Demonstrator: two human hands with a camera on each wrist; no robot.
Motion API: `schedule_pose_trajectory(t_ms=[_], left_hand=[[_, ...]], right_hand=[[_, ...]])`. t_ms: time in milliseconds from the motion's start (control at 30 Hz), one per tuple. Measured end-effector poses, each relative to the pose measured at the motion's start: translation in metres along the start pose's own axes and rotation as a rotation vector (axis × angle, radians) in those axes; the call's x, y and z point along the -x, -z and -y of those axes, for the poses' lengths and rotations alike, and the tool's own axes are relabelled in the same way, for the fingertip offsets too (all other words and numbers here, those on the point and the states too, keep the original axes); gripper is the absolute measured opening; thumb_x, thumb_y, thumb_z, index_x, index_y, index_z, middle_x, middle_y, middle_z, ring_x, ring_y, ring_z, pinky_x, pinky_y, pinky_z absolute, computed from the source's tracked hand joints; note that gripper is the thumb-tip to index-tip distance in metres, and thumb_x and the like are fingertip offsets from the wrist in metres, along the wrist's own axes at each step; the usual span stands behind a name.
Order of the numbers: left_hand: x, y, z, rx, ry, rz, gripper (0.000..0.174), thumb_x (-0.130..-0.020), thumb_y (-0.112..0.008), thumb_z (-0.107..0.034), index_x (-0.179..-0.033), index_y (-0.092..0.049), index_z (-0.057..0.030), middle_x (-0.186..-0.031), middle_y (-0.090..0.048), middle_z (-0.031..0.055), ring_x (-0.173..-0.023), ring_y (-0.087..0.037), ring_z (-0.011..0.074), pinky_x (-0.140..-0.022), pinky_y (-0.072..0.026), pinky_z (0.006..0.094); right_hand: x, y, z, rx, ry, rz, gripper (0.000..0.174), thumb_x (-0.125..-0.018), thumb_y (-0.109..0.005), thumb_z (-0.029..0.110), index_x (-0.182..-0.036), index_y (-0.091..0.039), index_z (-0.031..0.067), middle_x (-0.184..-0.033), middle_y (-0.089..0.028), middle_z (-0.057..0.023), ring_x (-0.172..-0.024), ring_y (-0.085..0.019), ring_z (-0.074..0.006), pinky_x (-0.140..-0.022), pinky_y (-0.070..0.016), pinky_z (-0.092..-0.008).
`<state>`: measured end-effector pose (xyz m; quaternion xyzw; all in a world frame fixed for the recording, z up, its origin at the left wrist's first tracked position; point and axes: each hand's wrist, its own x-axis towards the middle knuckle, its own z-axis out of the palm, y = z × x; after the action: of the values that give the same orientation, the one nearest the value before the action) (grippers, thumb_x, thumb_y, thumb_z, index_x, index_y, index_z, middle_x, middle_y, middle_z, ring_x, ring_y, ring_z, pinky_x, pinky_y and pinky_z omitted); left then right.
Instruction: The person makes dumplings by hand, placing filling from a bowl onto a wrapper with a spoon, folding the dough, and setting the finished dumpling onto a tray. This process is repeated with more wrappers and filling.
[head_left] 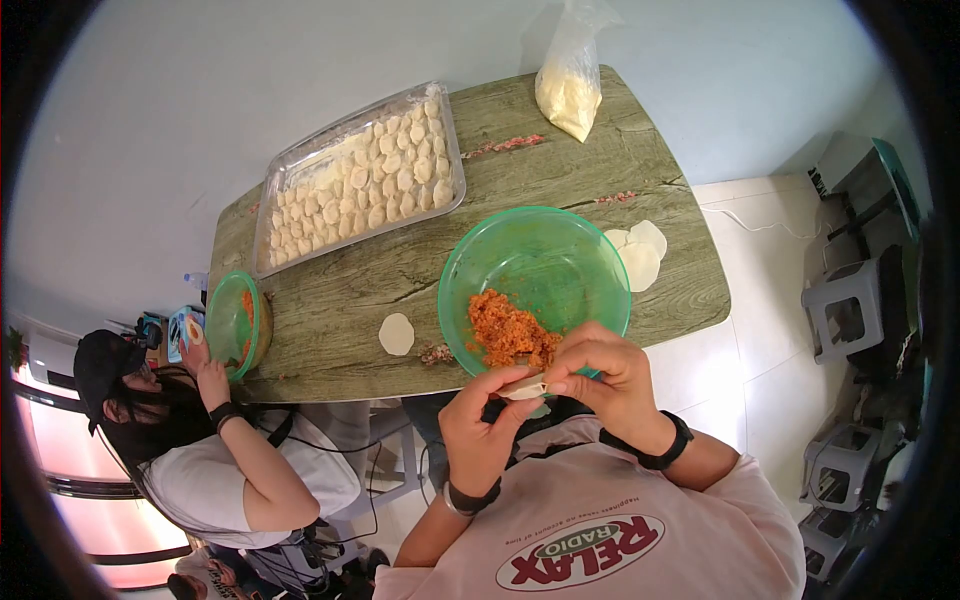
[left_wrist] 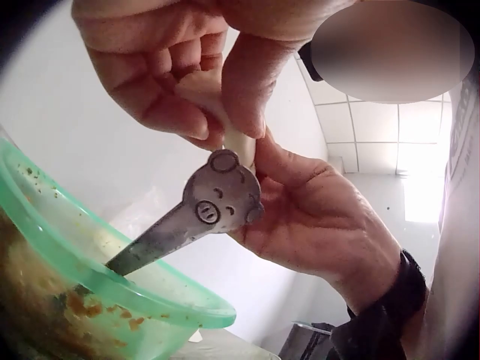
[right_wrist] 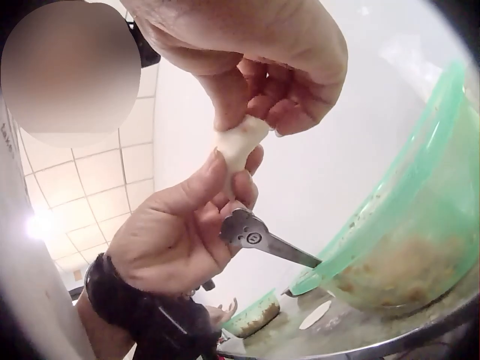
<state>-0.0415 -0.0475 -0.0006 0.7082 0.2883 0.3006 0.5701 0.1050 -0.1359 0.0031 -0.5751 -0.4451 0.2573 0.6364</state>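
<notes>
In green bowl [head_left: 575, 255], orange filling [head_left: 503, 328]

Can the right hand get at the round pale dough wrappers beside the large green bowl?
Probably yes: the round pale dough wrappers lie uncovered on the right hand's side of the large green plastic bowl. It would first need to release the folded pale dough.

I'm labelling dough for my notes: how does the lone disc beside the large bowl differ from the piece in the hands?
The lone disc is flat and round, while the dough piece is folded over. The lone disc lies untouched on the table; the dough piece is pinched between the left hand and right hand. Both are pale.
</notes>
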Motion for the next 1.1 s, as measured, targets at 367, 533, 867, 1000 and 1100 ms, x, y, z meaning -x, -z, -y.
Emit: schedule_pose_trajectory(t_ms=[367,533,867,1000,1100], left_hand=[[-0.0004,-0.0014,0.0015,0.035,-0.025,-0.082,0.028,-0.076,-0.071,-0.001,-0.103,-0.063,0.0001,-0.093,-0.067,0.0072,-0.083,-0.062,0.0110,-0.074,-0.0487,0.0234],[-0.0005,-0.0010,0.0021,-0.007,-0.037,-0.059,0.028,-0.075,-0.071,-0.001,-0.102,-0.063,0.0000,-0.093,-0.067,0.0077,-0.083,-0.063,0.0120,-0.074,-0.0488,0.0236],[-0.0035,0.0025,-0.0005,-0.090,-0.062,0.021,0.033,-0.076,-0.070,0.002,-0.107,-0.058,0.0023,-0.098,-0.065,0.0091,-0.088,-0.062,0.0136,-0.080,-0.0487,0.0258],[-0.0034,0.0021,0.0003,-0.066,-0.036,0.031,0.035,-0.076,-0.070,0.003,-0.109,-0.058,0.0018,-0.098,-0.066,0.0098,-0.090,-0.062,0.0142,-0.081,-0.0487,0.0263],[-0.0042,0.0002,-0.0016,-0.065,-0.022,0.008,0.033,-0.075,-0.070,0.001,-0.106,-0.061,-0.0008,-0.096,-0.067,0.0090,-0.086,-0.064,0.0139,-0.076,-0.0493,0.0252]], right_hand=[[0.0008,-0.0059,0.0009,0.110,0.081,-0.056,0.016,-0.071,-0.075,0.008,-0.083,-0.067,0.0045,-0.081,-0.059,-0.0053,-0.075,-0.057,-0.0182,-0.066,-0.0440,-0.0279],[0.0019,-0.0053,-0.0023,0.100,0.065,-0.050,0.013,-0.071,-0.074,0.006,-0.080,-0.063,0.0041,-0.079,-0.059,-0.0054,-0.075,-0.057,-0.0205,-0.067,-0.0442,-0.0296],[-0.0020,-0.0059,0.0048,-0.085,-0.140,-0.034,0.011,-0.074,-0.071,0.004,-0.079,-0.061,0.0032,-0.077,-0.058,-0.0049,-0.075,-0.055,-0.0183,-0.067,-0.0438,-0.0294],[-0.0051,-0.0010,-0.0014,0.028,0.011,0.049,0.010,-0.074,-0.070,0.002,-0.080,-0.062,0.0032,-0.078,-0.058,-0.0048,-0.075,-0.055,-0.0186,-0.067,-0.0438,-0.0288],[-0.0037,-0.0010,-0.0039,0.030,0.006,0.048,0.009,-0.074,-0.070,0.002,-0.081,-0.063,0.0031,-0.079,-0.058,-0.0048,-0.076,-0.055,-0.0187,-0.066,-0.0439,-0.0284]])
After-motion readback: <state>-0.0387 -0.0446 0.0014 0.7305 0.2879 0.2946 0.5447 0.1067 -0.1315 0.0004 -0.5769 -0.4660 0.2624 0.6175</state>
